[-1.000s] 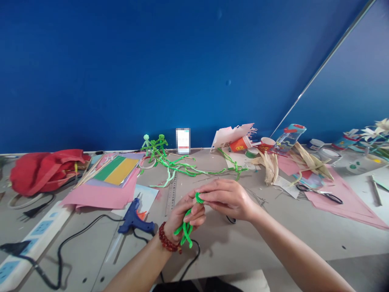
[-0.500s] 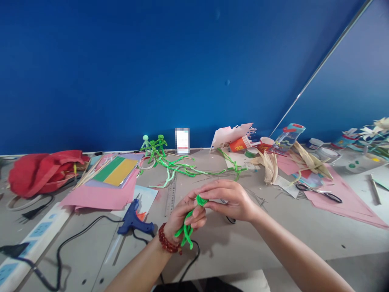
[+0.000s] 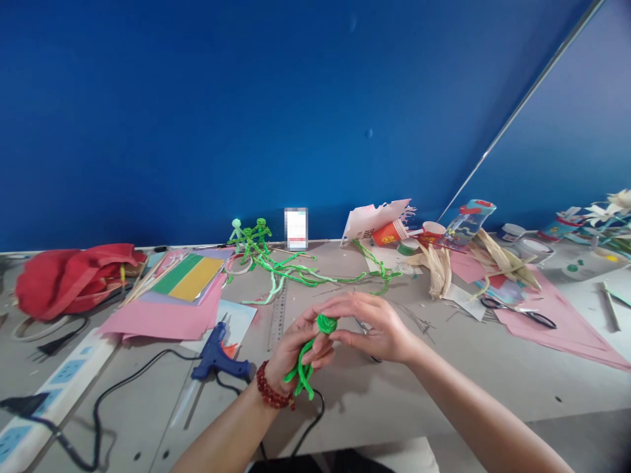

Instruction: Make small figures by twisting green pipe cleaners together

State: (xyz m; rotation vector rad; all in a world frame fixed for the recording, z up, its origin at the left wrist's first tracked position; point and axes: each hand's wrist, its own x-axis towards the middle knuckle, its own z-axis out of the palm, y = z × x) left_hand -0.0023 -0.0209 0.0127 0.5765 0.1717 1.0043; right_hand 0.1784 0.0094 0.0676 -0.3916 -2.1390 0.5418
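A bright green pipe-cleaner figure (image 3: 327,324) has a round coiled head and loose strands hanging below it. My left hand (image 3: 294,343) is closed round its body, with the strands trailing over the palm towards a red bead bracelet (image 3: 272,389). From the right, my right hand (image 3: 379,332) bends its fingers and thumb about the coiled head and touches it; part of the contact is hidden. Behind the hands, several green pipe-cleaner figures (image 3: 255,238) stand by the wall, with loose green pipe cleaners (image 3: 310,279) lying in front of them.
At left are a blue glue gun (image 3: 217,355) with its cable, a white power strip (image 3: 54,387), pink paper (image 3: 162,318) and a red bag (image 3: 73,279). A ruler (image 3: 277,322) lies beyond my hands. Rightward are scissors (image 3: 522,312), dried husks (image 3: 438,272) and a red paper cup (image 3: 389,233).
My right hand's fingers have shifted slightly and spread a little around the coiled head, so more of it shows. My left hand stays nearly still with the figure.
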